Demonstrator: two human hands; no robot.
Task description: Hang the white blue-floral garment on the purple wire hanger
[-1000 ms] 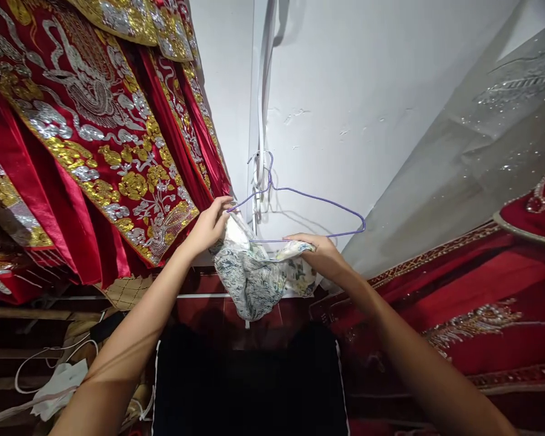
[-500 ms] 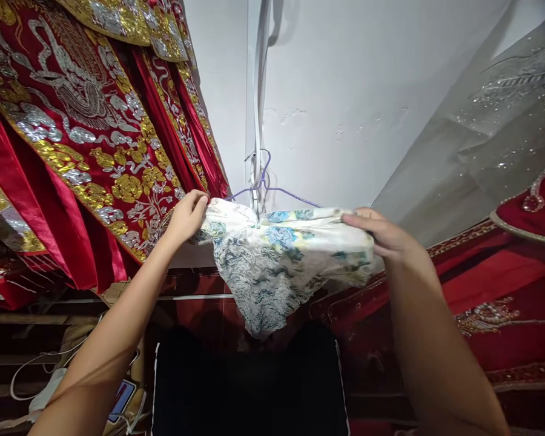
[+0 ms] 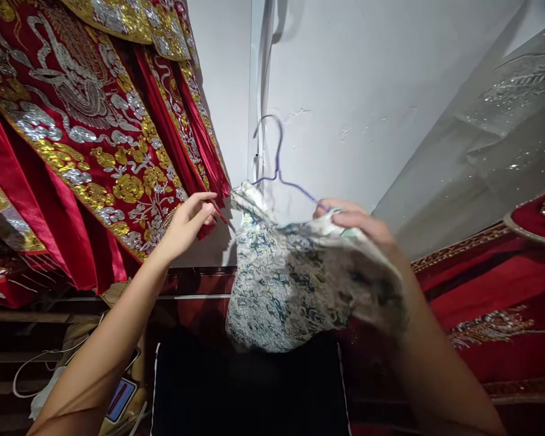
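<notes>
right hand [image 3: 361, 227] gripping the floral garment [image 3: 290, 284] draped on the purple wire hanger [image 3: 279, 166], held up by the white wall [image 3: 345, 91]. left hand [image 3: 188, 221] hanging open beside it, fingers loose, touching nothing.

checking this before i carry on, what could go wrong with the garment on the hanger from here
1. Only the right hand holds the floral garment and the purple wire hanger; the left hand is off it, open, so the left shoulder might slip off.
2. The hanger's hook looks free of any support, so the load could swing.
3. The left hand is by the red embroidered robe, whose sequins could snag.
</notes>
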